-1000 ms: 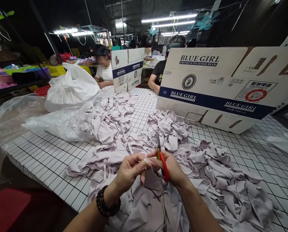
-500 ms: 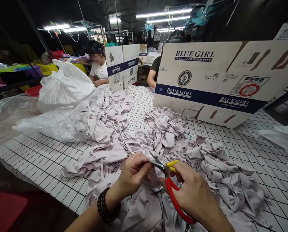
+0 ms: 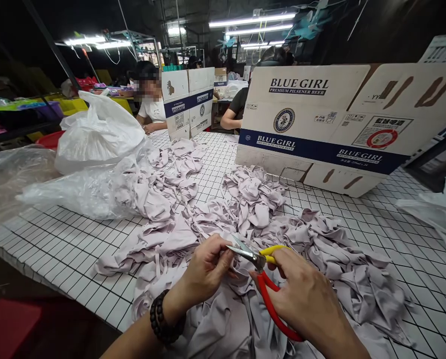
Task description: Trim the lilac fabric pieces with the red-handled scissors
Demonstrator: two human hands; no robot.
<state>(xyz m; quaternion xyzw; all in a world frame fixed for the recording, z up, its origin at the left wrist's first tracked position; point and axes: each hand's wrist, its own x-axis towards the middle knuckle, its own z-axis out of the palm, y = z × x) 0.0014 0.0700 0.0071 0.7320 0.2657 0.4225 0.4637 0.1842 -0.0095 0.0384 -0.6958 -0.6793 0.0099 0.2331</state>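
Note:
My right hand is closed around a pair of scissors with one red and one yellow handle. Their blades are parted and point left, the tips beside the fingers of my left hand. That hand is pinched on the edge of a pale lilac fabric piece, which hangs down below both hands; the exact spot between the fingertips is hidden. A dark bead bracelet circles my left wrist. Around the hands lies a loose heap of similar fabric pieces.
White grid-patterned cloth covers the table. A large cardboard beer box stands at the right back, a smaller carton farther left. Plastic bags lie at left. A person sits across; another's arm shows behind the large box.
The right hand and scissors have shifted slightly right. My left hand stays nearly in place, still pinched. Behind the large box, the other person's arm has moved left.

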